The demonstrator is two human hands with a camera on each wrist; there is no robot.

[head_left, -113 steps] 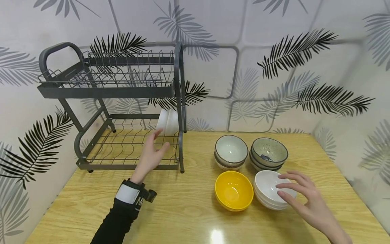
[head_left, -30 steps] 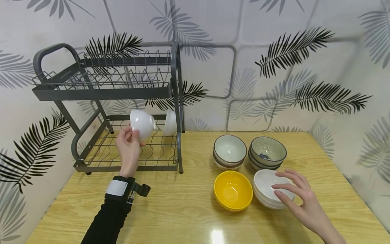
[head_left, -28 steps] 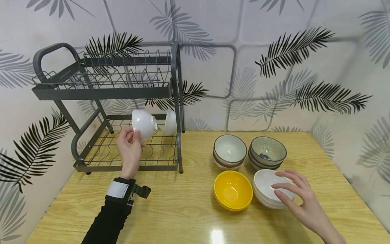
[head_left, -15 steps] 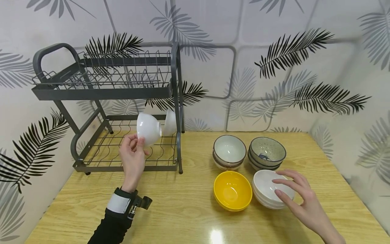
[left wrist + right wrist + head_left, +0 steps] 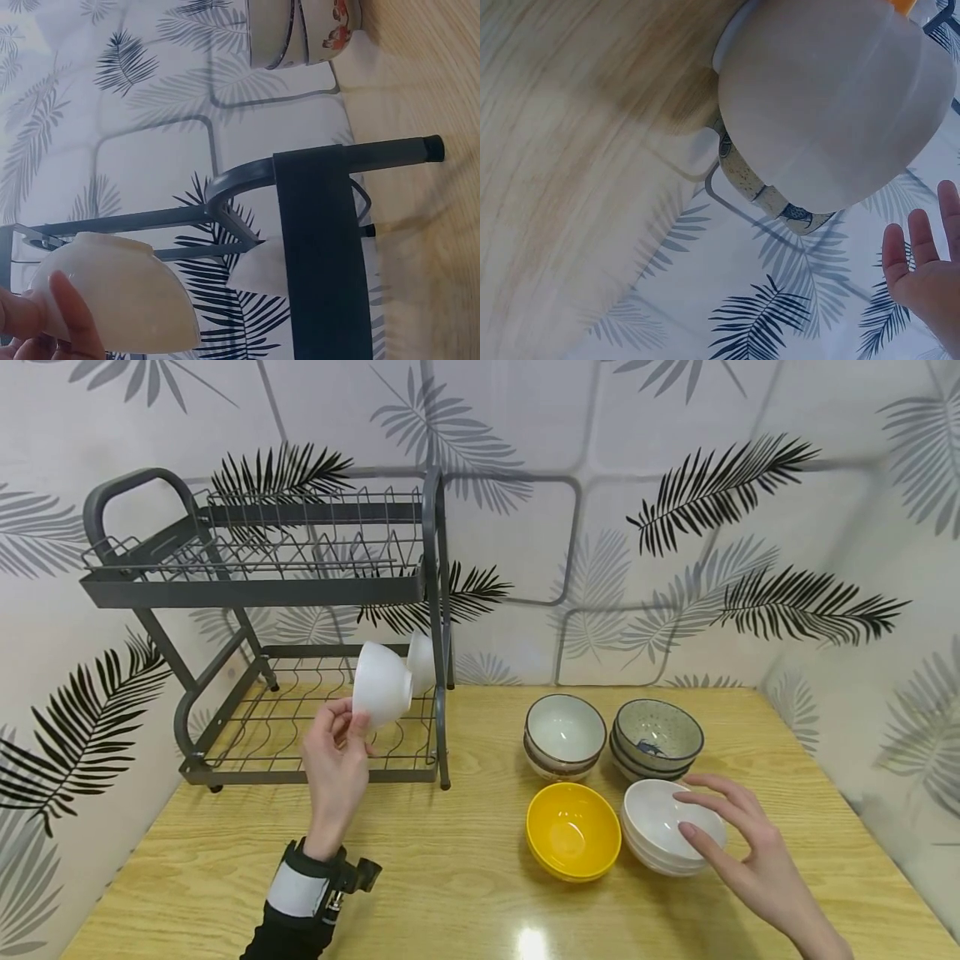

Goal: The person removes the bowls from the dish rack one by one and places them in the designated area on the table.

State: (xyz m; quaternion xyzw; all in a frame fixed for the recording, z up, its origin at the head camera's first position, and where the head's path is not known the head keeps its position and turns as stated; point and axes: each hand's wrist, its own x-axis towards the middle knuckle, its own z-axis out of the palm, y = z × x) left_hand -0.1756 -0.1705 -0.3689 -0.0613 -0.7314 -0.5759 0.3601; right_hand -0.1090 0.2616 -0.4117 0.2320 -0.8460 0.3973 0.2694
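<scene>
My left hand (image 5: pixel 341 760) pinches a white bowl (image 5: pixel 381 685) by its rim. The bowl is tipped on its side, foot to the right, over the lower tier of the grey dish rack (image 5: pixel 315 774). Just behind its foot, a second white bowl (image 5: pixel 422 662) stands on its side at the rack's right end. In the left wrist view, thumb and fingers lie against the held bowl (image 5: pixel 120 300). My right hand (image 5: pixel 757 852), fingers spread and slightly bent, hovers at the right side of the stacked white bowls (image 5: pixel 663 827), holding nothing.
A yellow bowl (image 5: pixel 573 832) is left of the white stack. Behind stand stacked pale bowls with brown rims (image 5: pixel 565 735) and speckled bowls (image 5: pixel 660 735). The rack's right post (image 5: pixel 440 718) rises beside the held bowl; its upper tier (image 5: pixel 255 589) hangs overhead. A patterned wall is behind.
Earlier both white bowls sat together at the rack's right end; one is now in my left hand. Over the last second, that hand has carried it rightward and slightly down. The right hand barely moves.
</scene>
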